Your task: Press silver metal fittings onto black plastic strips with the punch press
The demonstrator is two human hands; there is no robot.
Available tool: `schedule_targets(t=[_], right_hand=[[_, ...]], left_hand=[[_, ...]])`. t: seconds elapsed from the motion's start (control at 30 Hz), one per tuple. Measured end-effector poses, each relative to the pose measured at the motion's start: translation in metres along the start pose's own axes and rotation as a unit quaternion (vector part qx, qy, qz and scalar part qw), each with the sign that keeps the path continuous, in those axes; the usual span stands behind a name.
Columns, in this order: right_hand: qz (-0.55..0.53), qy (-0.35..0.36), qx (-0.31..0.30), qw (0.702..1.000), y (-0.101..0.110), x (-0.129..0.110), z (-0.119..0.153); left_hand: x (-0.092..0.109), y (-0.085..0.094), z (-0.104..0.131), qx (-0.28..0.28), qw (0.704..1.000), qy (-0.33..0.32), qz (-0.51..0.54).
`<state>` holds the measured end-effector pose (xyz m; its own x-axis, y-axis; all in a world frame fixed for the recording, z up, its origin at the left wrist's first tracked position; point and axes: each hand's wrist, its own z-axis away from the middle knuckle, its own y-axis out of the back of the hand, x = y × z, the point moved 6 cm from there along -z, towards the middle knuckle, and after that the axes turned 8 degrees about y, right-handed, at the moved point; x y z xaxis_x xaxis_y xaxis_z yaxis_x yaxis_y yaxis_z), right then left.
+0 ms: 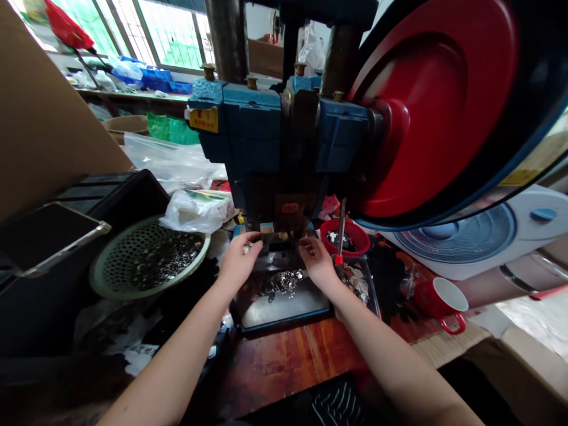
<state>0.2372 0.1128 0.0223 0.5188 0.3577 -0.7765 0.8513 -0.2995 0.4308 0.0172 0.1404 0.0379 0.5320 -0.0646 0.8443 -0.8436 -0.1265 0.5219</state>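
Observation:
A blue press machine (252, 136) stands straight ahead, with a big red flywheel (426, 112) on its right. My left hand (239, 258) is at the left of the press's working area, thumb and fingers closed together; a small pale bit shows between them, too small to name. On the other side, my right hand (318, 264) has its fingers curled and pinched near the tooling; whatever they hold is hidden. Between and below both hands, a pile of small shiny metal parts (289, 280) lies on the metal plate (284, 310) of the press.
To the left, a pale green plastic basket (104, 278) holds many small metal pieces. A white plastic bag (195, 213) lies behind it. At right are a red bowl (366, 241) with parts, a tray of scraps (375, 296) and a red mug (432, 302).

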Motion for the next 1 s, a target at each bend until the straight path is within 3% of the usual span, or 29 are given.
schedule_targets(t=[0.13, 0.23, 0.33, 0.5, 0.63, 1.0], right_hand=[[0.021, -0.033, -0.067, 0.997, 0.021, -0.004, 0.033], [0.092, 0.002, -0.118, 0.989, 0.027, -0.012, 0.052], [0.172, 0.036, -0.168, 0.970, 0.026, -0.015, 0.064], [0.304, 0.054, -0.197, 0.930, 0.029, -0.013, 0.074], [0.379, 0.064, -0.203, 0.900, 0.027, -0.013, 0.077], [0.331, 0.109, -0.207, 0.914, 0.027, -0.017, 0.097]], left_hand=[[-0.025, 0.030, 0.036, -0.023, 0.993, 0.033, -0.108], [-0.030, 0.024, 0.063, -0.059, 0.979, -0.010, -0.195], [-0.022, 0.009, 0.078, -0.062, 0.959, -0.071, -0.269], [-0.011, -0.009, 0.088, -0.056, 0.924, -0.132, -0.355], [-0.014, -0.010, 0.094, -0.049, 0.923, -0.150, -0.350], [-0.018, -0.010, 0.087, -0.086, 0.944, -0.111, -0.297]])
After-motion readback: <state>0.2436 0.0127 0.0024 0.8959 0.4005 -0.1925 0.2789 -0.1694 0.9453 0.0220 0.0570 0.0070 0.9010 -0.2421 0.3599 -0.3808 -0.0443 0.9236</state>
